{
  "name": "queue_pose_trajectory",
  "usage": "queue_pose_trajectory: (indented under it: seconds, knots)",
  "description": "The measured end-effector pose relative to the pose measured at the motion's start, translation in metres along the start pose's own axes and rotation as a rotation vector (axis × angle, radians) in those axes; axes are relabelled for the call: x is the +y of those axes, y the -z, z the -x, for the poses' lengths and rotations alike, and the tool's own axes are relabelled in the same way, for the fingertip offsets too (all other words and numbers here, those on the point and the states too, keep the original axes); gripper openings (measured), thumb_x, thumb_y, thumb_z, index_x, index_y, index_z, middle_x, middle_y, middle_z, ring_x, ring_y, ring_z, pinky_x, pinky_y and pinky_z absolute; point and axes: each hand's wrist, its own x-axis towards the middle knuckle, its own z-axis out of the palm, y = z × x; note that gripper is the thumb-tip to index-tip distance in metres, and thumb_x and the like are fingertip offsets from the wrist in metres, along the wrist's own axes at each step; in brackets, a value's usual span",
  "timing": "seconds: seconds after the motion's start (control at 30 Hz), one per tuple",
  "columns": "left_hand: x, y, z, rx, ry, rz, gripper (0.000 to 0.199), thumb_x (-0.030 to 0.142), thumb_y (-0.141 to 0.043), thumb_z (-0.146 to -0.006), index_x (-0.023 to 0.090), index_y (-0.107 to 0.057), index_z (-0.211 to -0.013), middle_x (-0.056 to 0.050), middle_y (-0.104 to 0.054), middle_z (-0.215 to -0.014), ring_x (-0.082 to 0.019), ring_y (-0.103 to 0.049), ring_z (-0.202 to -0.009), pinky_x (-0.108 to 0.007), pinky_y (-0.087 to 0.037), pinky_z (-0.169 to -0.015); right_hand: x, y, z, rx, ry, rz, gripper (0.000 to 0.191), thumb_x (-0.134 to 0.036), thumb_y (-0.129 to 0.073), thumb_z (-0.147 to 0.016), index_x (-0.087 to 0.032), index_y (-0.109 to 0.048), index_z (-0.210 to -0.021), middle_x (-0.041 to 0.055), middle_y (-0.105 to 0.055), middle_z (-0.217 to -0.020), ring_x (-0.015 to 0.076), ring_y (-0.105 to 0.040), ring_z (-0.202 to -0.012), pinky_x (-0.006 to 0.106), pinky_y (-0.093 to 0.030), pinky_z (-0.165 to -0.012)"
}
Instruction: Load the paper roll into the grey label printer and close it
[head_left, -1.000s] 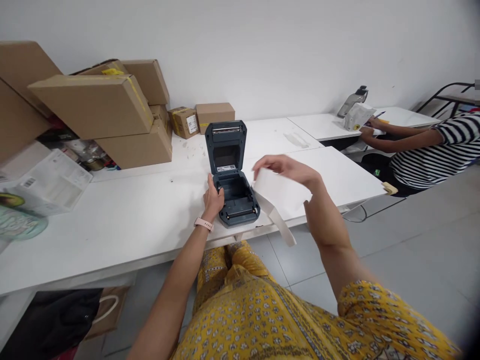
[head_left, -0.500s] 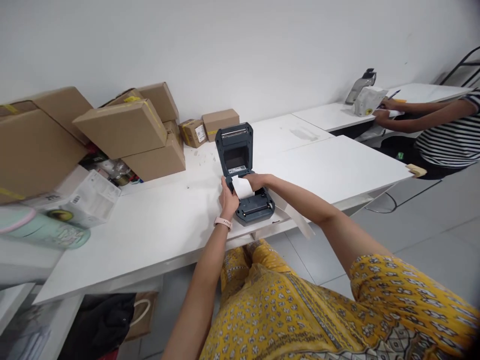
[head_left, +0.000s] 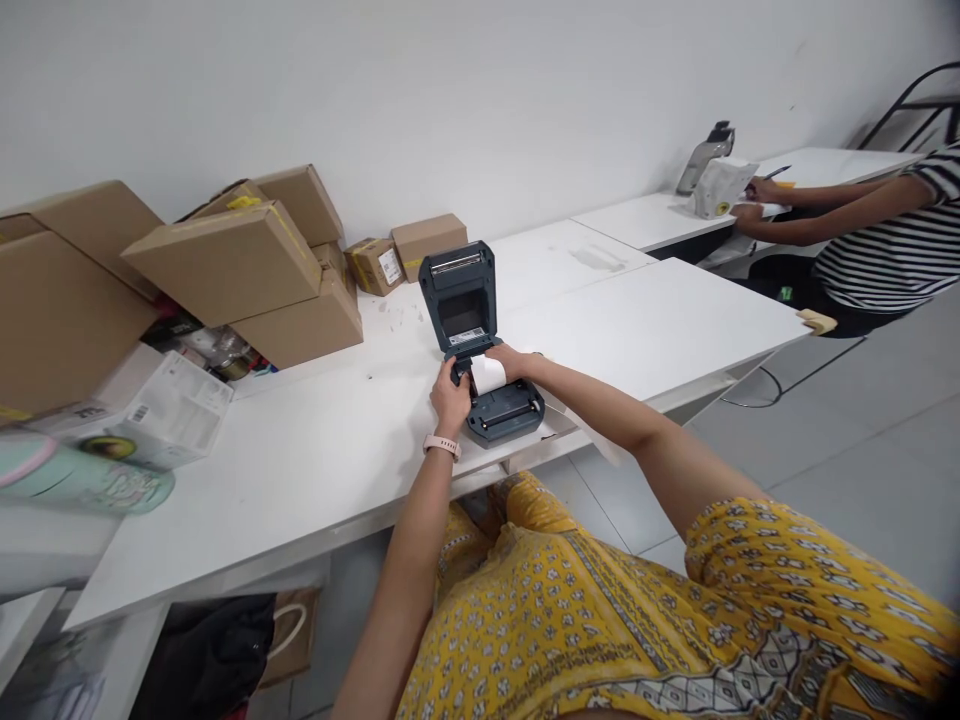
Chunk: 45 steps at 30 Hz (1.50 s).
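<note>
A dark grey label printer (head_left: 504, 420) stands near the table's front edge, its lid (head_left: 460, 290) tipped up and back. Inside its bay is a white label roll (head_left: 489, 373). My right hand (head_left: 511, 362) grasps the roll from the right; part of the fingers is hidden behind it. My left hand (head_left: 450, 400), with a pink band on its wrist, grips the printer's left side, thumb reaching into the bay beside the roll. A pale paper strip (head_left: 600, 437) hangs over the table edge under my right forearm.
Cardboard boxes (head_left: 225, 260) are stacked at the left, beside a white carton (head_left: 180, 405) and a mint bottle (head_left: 97, 480). Two small boxes (head_left: 429, 245) stand against the wall. At the right, a person in a striped shirt (head_left: 892, 245) works beside a white pouch (head_left: 721, 187).
My left hand's thumb has moved into the bay beside the roll. The roll sits straighter, its raised loose end no longer showing. My view has shifted slightly.
</note>
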Motion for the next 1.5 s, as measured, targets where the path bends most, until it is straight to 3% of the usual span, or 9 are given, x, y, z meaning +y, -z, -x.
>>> queue_pose_trajectory:
  seconds: [0.3,0.47,0.73,0.87,1.0,1.1,1.23,1.37,1.5]
  knots:
    - [-0.003,-0.002,-0.001,0.005,0.038,0.020,0.052,0.024,-0.066,-0.093,0.022,-0.065,-0.145,-0.011,-0.065,-0.153,-0.031,-0.063,-0.139,-0.051,-0.048,-0.120,-0.005,-0.008,0.001,-0.001,0.011,0.078,0.034,-0.034,-0.055,-0.101,-0.014,-0.076,-0.119,0.0201,-0.081,-0.114,0.0336,-0.076,-0.106,0.035,-0.043,-0.082]
    - [-0.006,-0.003,-0.002,-0.007,0.046,0.077,0.054,0.025,-0.069,-0.092,0.025,-0.065,-0.146,-0.009,-0.058,-0.160,-0.029,-0.059,-0.144,-0.047,-0.047,-0.121,-0.005,-0.013,-0.001,0.010,0.026,0.071,0.035,-0.035,-0.053,-0.102,-0.012,-0.075,-0.116,0.0219,-0.080,-0.116,0.0353,-0.074,-0.111,0.036,-0.043,-0.087]
    - [-0.006,-0.004,-0.002,-0.010,0.020,0.081,0.055,0.027,-0.069,-0.092,0.027,-0.065,-0.147,-0.008,-0.064,-0.154,-0.029,-0.061,-0.141,-0.048,-0.049,-0.120,0.006,-0.003,0.002,-0.068,0.151,0.033,0.032,-0.029,-0.063,-0.095,-0.007,-0.075,-0.115,0.0252,-0.078,-0.120,0.0365,-0.073,-0.113,0.038,-0.046,-0.094]
    - [-0.008,-0.005,-0.001,-0.023,-0.003,0.097,0.054,0.026,-0.069,-0.092,0.023,-0.065,-0.146,-0.011,-0.057,-0.161,-0.029,-0.056,-0.147,-0.045,-0.046,-0.122,0.012,0.005,0.010,-0.108,0.298,-0.024,0.030,-0.020,-0.059,-0.094,-0.013,-0.076,-0.118,0.0173,-0.078,-0.128,0.0311,-0.070,-0.123,0.043,-0.043,-0.113]
    - [-0.008,-0.004,0.000,-0.041,0.005,0.083,0.053,0.025,-0.067,-0.092,0.022,-0.065,-0.145,-0.011,-0.052,-0.165,-0.028,-0.049,-0.153,-0.045,-0.041,-0.126,0.022,0.006,0.029,-0.163,0.439,-0.268,0.055,-0.007,-0.049,-0.086,-0.024,-0.073,-0.133,0.0051,-0.073,-0.143,0.0253,-0.064,-0.137,0.053,-0.024,-0.132]
    - [-0.005,-0.003,0.001,-0.047,0.012,0.066,0.052,0.025,-0.066,-0.092,0.025,-0.066,-0.144,-0.009,-0.051,-0.166,-0.029,-0.047,-0.155,-0.046,-0.041,-0.126,0.028,0.001,0.047,-0.215,0.463,-0.385,0.070,-0.005,-0.048,-0.084,-0.028,-0.063,-0.148,0.0009,-0.064,-0.155,0.0240,-0.053,-0.149,0.053,-0.020,-0.135]
    - [0.002,-0.001,0.003,-0.073,0.003,0.027,0.053,0.028,-0.066,-0.093,0.024,-0.064,-0.145,-0.010,-0.050,-0.166,-0.030,-0.045,-0.156,-0.046,-0.041,-0.127,0.026,-0.011,0.074,-0.169,0.463,-0.475,0.066,-0.028,-0.062,-0.095,-0.026,-0.050,-0.160,0.0067,-0.052,-0.165,0.0297,-0.047,-0.154,0.053,-0.030,-0.132]
    - [0.008,0.000,0.004,-0.081,0.014,-0.031,0.052,0.027,-0.066,-0.093,0.024,-0.065,-0.145,-0.012,-0.050,-0.166,-0.034,-0.051,-0.151,-0.050,-0.044,-0.124,0.016,-0.029,0.093,-0.023,0.421,-0.461,0.089,-0.061,-0.075,-0.089,-0.027,-0.042,-0.165,0.0123,-0.042,-0.171,0.0342,-0.039,-0.159,0.057,-0.028,-0.131]
    - [0.011,0.001,0.004,-0.086,0.011,-0.046,0.051,0.028,-0.065,-0.094,0.024,-0.065,-0.145,-0.011,-0.051,-0.164,-0.033,-0.053,-0.150,-0.048,-0.044,-0.124,0.006,-0.041,0.102,0.053,0.415,-0.435,0.104,-0.068,-0.077,-0.084,-0.026,-0.033,-0.168,0.0152,-0.037,-0.173,0.0331,-0.033,-0.162,0.057,-0.024,-0.132]
